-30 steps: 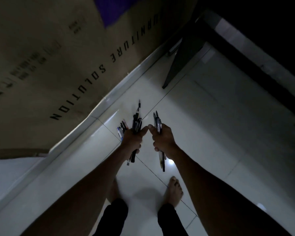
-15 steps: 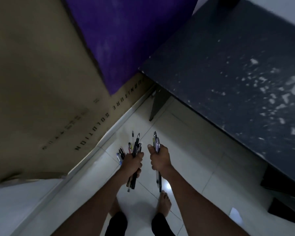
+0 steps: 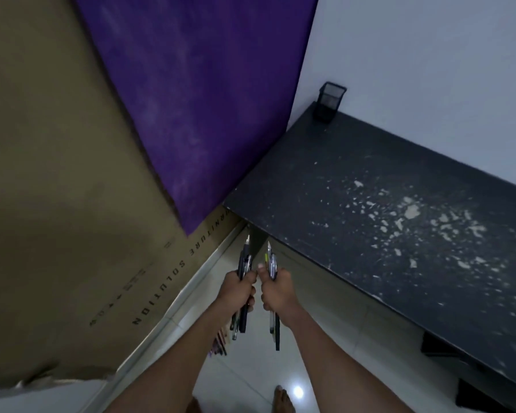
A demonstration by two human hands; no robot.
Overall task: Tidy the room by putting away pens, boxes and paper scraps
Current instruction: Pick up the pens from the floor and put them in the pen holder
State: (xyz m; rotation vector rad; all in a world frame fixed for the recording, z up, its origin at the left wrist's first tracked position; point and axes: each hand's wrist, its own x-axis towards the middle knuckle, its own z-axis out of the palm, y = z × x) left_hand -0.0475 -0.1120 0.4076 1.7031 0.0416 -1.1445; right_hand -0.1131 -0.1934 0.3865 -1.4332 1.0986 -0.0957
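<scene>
My left hand (image 3: 237, 290) is closed around a bundle of dark pens (image 3: 244, 259), tips pointing up and away. My right hand (image 3: 276, 289) grips a second bundle of pens (image 3: 271, 262), one with a yellowish barrel. Both fists are side by side, almost touching, just in front of the near left corner of a black desk (image 3: 385, 234). A black mesh pen holder (image 3: 329, 104) stands at the desk's far corner against the wall. Several more pens (image 3: 219, 342) lie on the floor by the skirting, below my left hand.
A large brown cardboard box (image 3: 72, 204) printed "FURNITURE SOLUTION" leans along the left wall, with a purple cloth (image 3: 191, 99) over its top. The desk top is flecked with pale chipped patches. White floor tiles (image 3: 245, 371) and my bare feet are below.
The view has tilted upward from the floor to the desk and wall, bringing the pen holder into sight. Both hands have kept their pens and come closer together.
</scene>
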